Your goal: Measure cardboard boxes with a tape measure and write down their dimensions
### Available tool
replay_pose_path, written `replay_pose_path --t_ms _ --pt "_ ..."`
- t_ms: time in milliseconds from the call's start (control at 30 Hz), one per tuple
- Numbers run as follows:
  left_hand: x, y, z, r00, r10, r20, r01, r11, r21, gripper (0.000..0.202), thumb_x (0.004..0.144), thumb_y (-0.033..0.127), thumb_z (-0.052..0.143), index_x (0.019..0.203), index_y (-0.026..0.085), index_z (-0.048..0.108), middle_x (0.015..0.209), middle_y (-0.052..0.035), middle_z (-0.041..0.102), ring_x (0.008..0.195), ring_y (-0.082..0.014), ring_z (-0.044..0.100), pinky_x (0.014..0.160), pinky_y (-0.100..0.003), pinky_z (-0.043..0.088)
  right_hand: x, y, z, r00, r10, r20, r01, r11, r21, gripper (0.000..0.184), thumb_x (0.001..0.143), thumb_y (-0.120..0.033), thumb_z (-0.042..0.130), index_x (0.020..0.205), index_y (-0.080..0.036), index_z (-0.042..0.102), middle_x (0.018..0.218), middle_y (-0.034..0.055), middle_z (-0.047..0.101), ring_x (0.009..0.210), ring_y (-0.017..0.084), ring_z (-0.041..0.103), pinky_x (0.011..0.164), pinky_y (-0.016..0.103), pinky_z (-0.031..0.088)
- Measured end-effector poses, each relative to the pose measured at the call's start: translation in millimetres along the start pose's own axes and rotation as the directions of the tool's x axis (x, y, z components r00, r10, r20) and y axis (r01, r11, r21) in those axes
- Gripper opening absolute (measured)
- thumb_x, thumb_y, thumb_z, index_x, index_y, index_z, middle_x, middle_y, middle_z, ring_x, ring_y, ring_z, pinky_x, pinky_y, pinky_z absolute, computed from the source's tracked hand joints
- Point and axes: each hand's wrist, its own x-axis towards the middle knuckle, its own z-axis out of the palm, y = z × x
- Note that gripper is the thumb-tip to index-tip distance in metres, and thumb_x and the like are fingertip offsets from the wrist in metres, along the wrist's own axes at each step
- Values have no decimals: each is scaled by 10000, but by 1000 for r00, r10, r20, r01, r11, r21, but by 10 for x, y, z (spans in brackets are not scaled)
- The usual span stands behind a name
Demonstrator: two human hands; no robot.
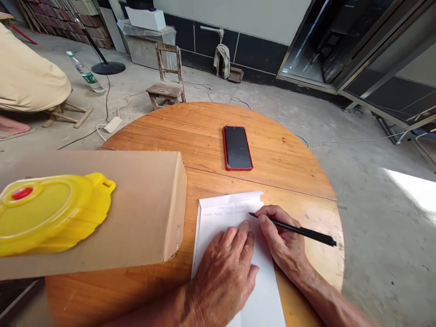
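Observation:
A white sheet of paper (262, 284) lies on the round wooden table (272, 181), with two short rows of small handwriting near its top edge. My left hand (226, 268) rests flat on the paper, fingers stretched forward and thumb apart. Between the thumb and fingers of my right hand (284, 236) is a black pen (306, 232). Its tip is at the end of the second row, just beyond the left fingertips; whether it touches the paper I cannot tell.
A phone in a red case (237, 147) lies beyond the paper. At left a cardboard box (143, 204) carries a yellow plastic piece (57, 213) with a red button. Behind the table stand a small wooden chair (166, 88) and a water bottle (86, 75); cables cross the floor.

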Motion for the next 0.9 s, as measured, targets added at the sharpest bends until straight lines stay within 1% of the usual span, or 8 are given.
replay_pose_path --t_ms 133,233,333,467,667,900 --pt "16 9 6 1000 4 -23 -4 1000 12 427 902 250 583 1297 91 541 1416 -147 519 1103 -287 537 917 -431 502 12 -19 13 1000 2 -17 -2 1000 -29 121 903 -217 540 816 -210 623 609 -61 547 494 79 441 481 186 405" --pt "31 9 -6 1000 12 -25 -11 1000 18 371 907 231 566 1254 98 569 1404 -145 528 1084 -283 542 908 -434 502 6 -17 21 1000 -1 -13 0 998 -58 128 902 -217 536 807 -207 622 584 -64 519 492 84 430 479 199 387" --pt "41 7 -17 1000 0 -12 0 1000 20 358 907 219 558 1247 105 571 1413 -140 521 1088 -279 538 912 -435 500 3 -6 31 1000 -13 -21 11 995 -95 125 895 -215 538 808 -205 627 553 -69 478 484 91 407 483 217 371" --pt "43 14 -16 1000 2 -11 -2 1000 16 321 905 212 555 1210 117 588 1402 -132 529 1084 -277 535 915 -435 498 13 -9 38 1000 -11 -22 9 994 -109 135 895 -219 535 798 -201 627 548 -65 476 484 97 408 482 227 369" --pt "42 32 -21 1000 3 -18 -3 1000 22 331 911 217 550 1225 112 572 1419 -136 510 1087 -274 527 915 -432 496 26 -28 40 1000 -11 -12 10 994 -112 132 894 -224 531 809 -198 628 575 -51 519 496 101 438 498 235 396" --pt "42 21 -23 1000 5 -11 -5 1000 27 296 919 223 544 1191 112 586 1416 -145 508 1093 -272 524 919 -427 495 28 -32 42 1000 12 8 -10 992 -126 141 904 -237 527 818 -199 632 580 -42 530 504 111 457 485 245 380"
